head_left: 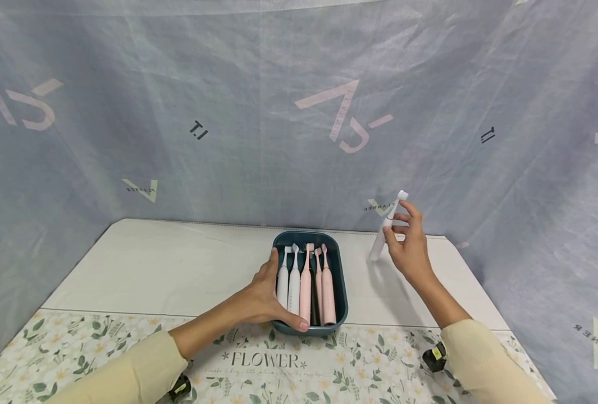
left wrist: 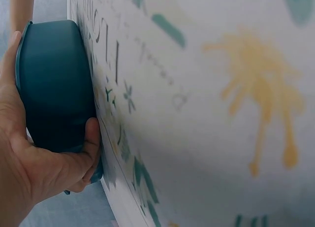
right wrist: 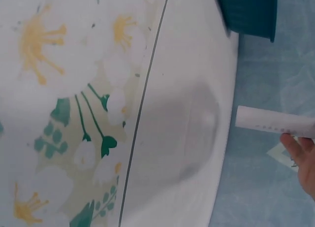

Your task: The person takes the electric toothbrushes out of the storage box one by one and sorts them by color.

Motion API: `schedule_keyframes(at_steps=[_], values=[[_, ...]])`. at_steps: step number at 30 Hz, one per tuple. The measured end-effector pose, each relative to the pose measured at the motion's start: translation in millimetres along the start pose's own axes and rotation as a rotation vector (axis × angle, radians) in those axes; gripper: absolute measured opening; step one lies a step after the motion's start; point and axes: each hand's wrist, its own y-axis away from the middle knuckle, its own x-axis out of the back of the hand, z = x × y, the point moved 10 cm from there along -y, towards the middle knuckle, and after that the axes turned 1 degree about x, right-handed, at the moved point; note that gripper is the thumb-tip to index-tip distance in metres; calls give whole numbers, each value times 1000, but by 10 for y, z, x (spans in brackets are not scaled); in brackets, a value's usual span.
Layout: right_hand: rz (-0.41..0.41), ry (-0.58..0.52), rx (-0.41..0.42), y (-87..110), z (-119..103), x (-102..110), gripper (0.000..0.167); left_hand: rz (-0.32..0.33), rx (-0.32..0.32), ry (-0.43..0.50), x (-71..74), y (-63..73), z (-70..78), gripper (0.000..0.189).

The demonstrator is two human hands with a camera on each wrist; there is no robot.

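A dark teal plastic bin [head_left: 343, 297] stands on the table with its opening facing up. My left hand [head_left: 264, 294] grips its left side, thumb along the front rim; in the left wrist view, fingers press on the bin's wall [left wrist: 56, 84]. Inside lie two white electric toothbrushes [head_left: 294, 287], three pink electric toothbrushes [head_left: 328, 294] and a dark one [head_left: 314, 308] between the pink ones, heads toward the back. To the bin's right, my right hand [head_left: 411, 247] pinches another white electric toothbrush [head_left: 379, 244], tilted, head up, raised above the table.
The table [head_left: 187, 258] has a white back strip and a floral cloth [head_left: 127, 336] with "FLOWER" lettering in front. A grey-blue curtain [head_left: 258, 140] with printed letters hangs behind and at both sides. Each wrist wears a black strapped device [head_left: 434, 357].
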Motion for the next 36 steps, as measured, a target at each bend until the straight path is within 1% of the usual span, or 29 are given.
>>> schedule_keyframes(at_steps=[5,7,9,14,17,21,26,36], values=[[39,72,41,-30,55,-5,74,0,2,7,-9,4,-11,184],[50,82,50,-37,80,-12,73,1,3,6,-10,6,-9,184],[57,70,46,-43,114,-22,73,3,3,5,-12,5,-7,184],[76,9,8,-54,220,-46,72,5,5,10,-14,9,1,185],[88,-6,-9,-56,277,-51,71,5,5,11,-17,12,4,184],[98,-25,-8,-59,315,-54,69,6,3,7,-17,10,4,184],[86,-68,-17,-68,362,-76,69,6,8,2,-12,12,6,183],[77,-62,-52,-64,422,-73,69,3,16,10,-4,9,-3,183]])
